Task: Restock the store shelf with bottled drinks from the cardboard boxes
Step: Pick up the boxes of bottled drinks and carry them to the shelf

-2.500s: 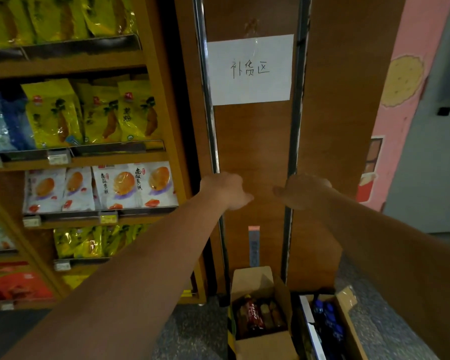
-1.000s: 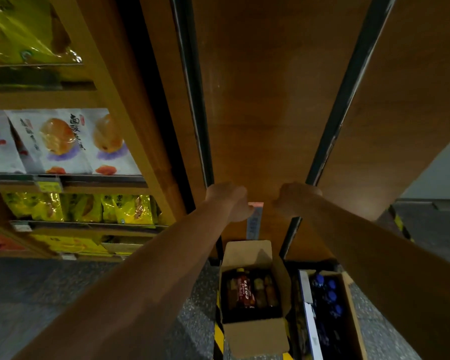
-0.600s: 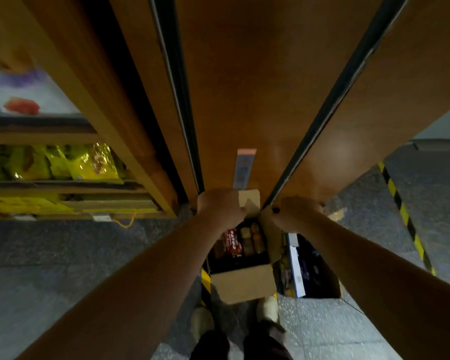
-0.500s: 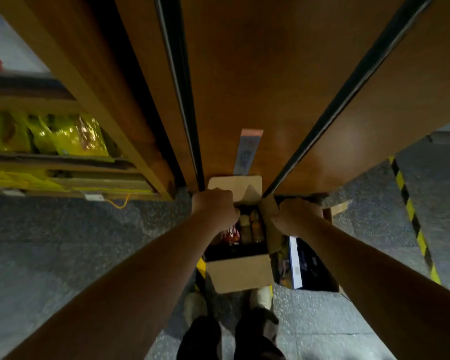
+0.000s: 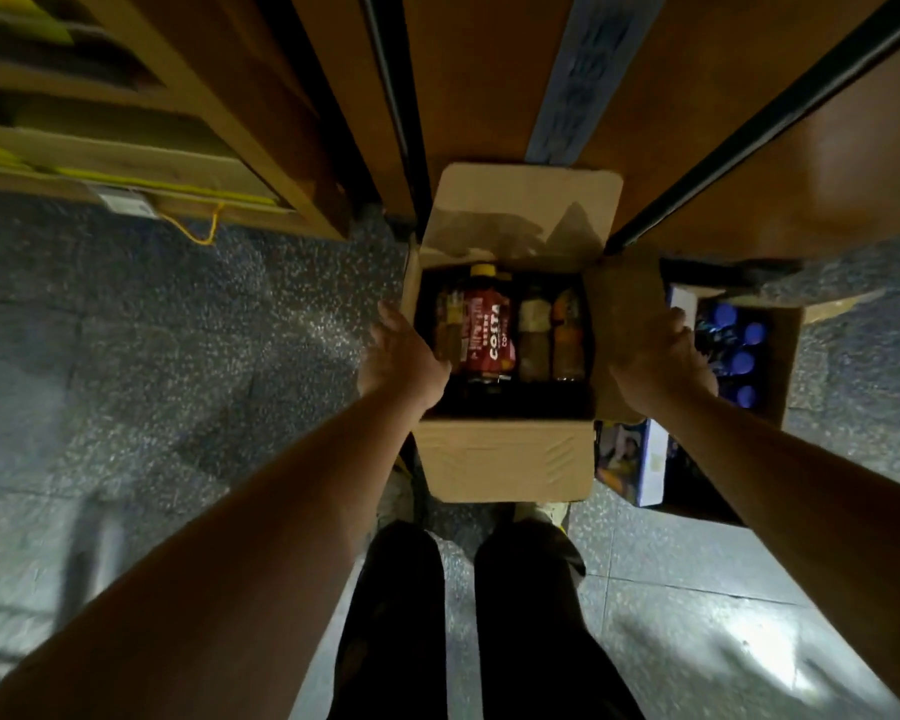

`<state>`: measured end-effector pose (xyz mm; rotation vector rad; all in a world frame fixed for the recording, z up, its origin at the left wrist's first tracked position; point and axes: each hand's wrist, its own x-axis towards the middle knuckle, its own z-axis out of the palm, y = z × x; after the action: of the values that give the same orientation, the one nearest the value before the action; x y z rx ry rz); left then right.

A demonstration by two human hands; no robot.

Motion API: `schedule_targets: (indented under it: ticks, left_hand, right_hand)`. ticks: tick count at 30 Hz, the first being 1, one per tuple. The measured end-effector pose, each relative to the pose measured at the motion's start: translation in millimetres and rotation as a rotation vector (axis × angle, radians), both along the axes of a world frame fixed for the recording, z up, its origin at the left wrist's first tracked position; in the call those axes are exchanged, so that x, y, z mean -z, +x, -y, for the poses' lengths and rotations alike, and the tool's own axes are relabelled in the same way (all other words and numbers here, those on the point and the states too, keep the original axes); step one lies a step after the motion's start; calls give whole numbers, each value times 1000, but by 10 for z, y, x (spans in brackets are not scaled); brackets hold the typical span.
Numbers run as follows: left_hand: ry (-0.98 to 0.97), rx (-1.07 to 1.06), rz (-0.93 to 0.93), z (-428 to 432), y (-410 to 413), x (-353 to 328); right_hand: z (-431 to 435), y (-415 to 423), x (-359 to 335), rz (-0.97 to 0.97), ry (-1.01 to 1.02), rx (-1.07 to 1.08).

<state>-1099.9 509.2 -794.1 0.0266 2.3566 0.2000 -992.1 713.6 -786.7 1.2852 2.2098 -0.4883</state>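
Note:
An open cardboard box (image 5: 505, 459) stands on the floor at my feet, against a wooden panel. Inside lie a red Costa bottle (image 5: 487, 335) with a yellow cap and several amber drink bottles (image 5: 533, 337) beside it. My left hand (image 5: 401, 350) lies along the box's left wall with its fingers stretched forward. My right hand (image 5: 661, 356) rests on the box's folded-out right flap. Neither hand holds a bottle. To the right, a second box (image 5: 788, 366) holds blue-capped bottles (image 5: 739, 356).
The wooden panel (image 5: 489, 96) with dark metal rails rises right behind the boxes. The bottom of a wooden snack shelf (image 5: 126, 148) is at the upper left, with a yellow cord (image 5: 198, 231) hanging out. My legs (image 5: 396, 615) stand on speckled grey floor.
My view has tipped down from the panel to the boxes. Both hands have dropped from in front of the panel and spread to the two sides of the left box.

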Motion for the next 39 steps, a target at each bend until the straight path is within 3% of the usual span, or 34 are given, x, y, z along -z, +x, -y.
schedule_targets:
  ticks: [3, 8, 13, 16, 21, 29, 39]
  left_hand:
    - [59, -87, -47, -100, -12, 166]
    - [-51, -27, -133, -235, -83, 331]
    - [-83, -73, -4, -313, -208, 413]
    - [-137, -52, 40, -325, -276, 484]
    - [-307, 139, -44, -269, -274, 490]
    - [-252, 280, -11, 312, -360, 332]
    - [-204, 34, 153, 1320, 94, 242]
  right_hand:
    - [-51, 1, 213, -72, 31, 87]
    - [-260, -59, 353, -37, 112, 187]
    - [-367, -111, 442, -9, 89, 283]
    - [-390, -159, 504, 40, 34, 225]
    - [-458, -147, 582, 140, 43, 91]
    - [-219, -117, 418, 285, 36, -198]
    - [328, -590, 60, 306, 53, -534]
